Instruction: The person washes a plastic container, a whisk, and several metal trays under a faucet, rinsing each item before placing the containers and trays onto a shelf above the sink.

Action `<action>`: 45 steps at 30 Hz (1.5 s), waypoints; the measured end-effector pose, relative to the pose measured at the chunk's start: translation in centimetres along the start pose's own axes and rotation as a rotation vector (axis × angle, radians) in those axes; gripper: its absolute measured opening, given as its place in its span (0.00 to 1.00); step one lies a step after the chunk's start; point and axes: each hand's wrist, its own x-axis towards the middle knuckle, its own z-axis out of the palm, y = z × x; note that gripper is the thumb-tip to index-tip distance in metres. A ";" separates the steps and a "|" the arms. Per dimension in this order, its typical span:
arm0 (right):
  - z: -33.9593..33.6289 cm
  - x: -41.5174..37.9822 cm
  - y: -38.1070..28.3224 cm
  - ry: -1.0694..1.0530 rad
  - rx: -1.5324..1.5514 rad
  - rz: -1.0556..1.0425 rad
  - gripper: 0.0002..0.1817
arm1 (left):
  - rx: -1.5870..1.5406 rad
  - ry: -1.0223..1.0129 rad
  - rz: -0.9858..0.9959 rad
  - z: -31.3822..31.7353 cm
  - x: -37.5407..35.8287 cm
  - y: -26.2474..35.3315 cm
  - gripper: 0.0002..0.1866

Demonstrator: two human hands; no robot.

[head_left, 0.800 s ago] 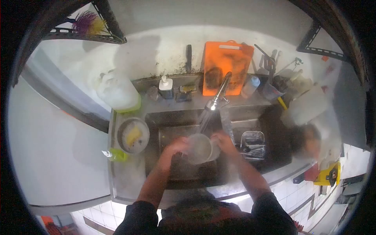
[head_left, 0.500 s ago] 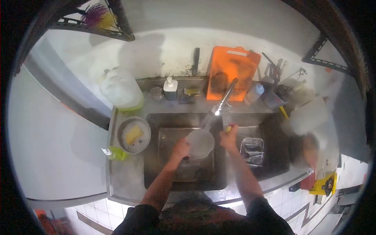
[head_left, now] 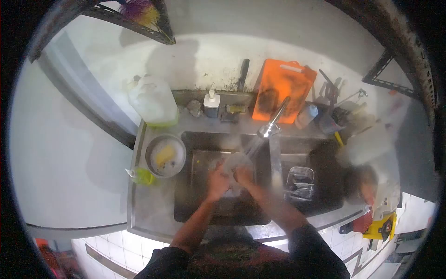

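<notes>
A pale, translucent round container [head_left: 238, 161] is in the left sink basin [head_left: 200, 215], under the running faucet [head_left: 269, 129]. My left hand [head_left: 218, 183] grips its left side, fingers wrapped over the edge. Against the right side of the container is my right hand [head_left: 243, 177], its fingers curled and partly hidden. Whatever those fingers hold is blurred and cannot be made out. Water falls from the spout onto the container and my hands.
A metal bowl [head_left: 148, 162] with suds and a yellow sponge [head_left: 165, 156] stands left, near a green spray bottle [head_left: 145, 176]. A wire basket [head_left: 300, 182] sits in the right basin. Behind are a soap dispenser [head_left: 212, 104], an orange cutting board [head_left: 284, 90] and a large jug [head_left: 153, 100].
My right hand has moved left from beside the basin divider, where something small and yellowish showed at its fingers, onto the container. My left hand keeps its grip. The view has shifted slightly.
</notes>
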 end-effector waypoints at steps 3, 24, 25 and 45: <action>7.7 6.3 5.4 0.234 0.194 0.267 0.18 | 0.094 -0.022 -0.031 1.9 -1.3 1.2 0.31; -5.9 -1.1 2.1 0.158 1.387 0.333 0.48 | 0.208 -0.195 -0.080 -1.7 -0.5 -2.4 0.36; -7.0 -1.3 2.0 0.211 1.377 0.300 0.47 | 0.110 -0.297 -0.094 -2.8 -0.6 -3.4 0.36; -3.3 -3.4 -4.3 0.267 1.245 0.015 0.35 | -0.502 -0.206 0.042 -2.7 -5.0 -5.5 0.37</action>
